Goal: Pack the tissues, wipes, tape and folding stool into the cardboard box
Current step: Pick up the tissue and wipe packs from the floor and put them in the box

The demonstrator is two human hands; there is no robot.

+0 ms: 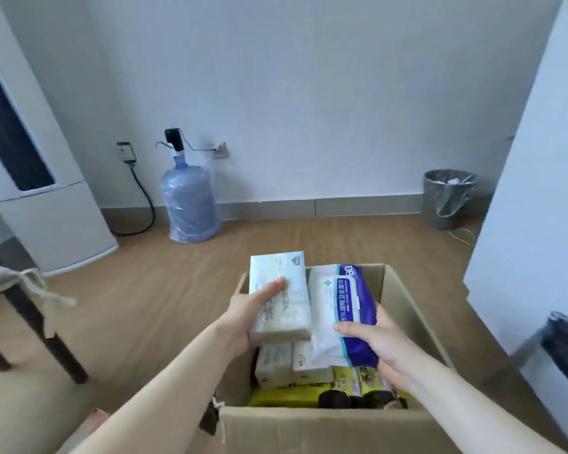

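Hands over the open cardboard box point(404, 299) — one pack in each.
Left hand point(253, 309) grips a tissue pack point(279, 296); right hand point(374, 339) grips the wipes pack point(341, 309). Both packs are above the box — more tissue packs point(292, 365) lie inside.

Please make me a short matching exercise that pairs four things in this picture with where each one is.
Things:
1. tissue pack
2. wipes pack
3. water bottle
4. waste bin

Places:
A. on the floor by the wall, far right
B. held in the left hand above the cardboard box
C. on the floor by the wall, left of centre, with a pump on top
D. held in the right hand above the box

Pairs: 1-B, 2-D, 3-C, 4-A
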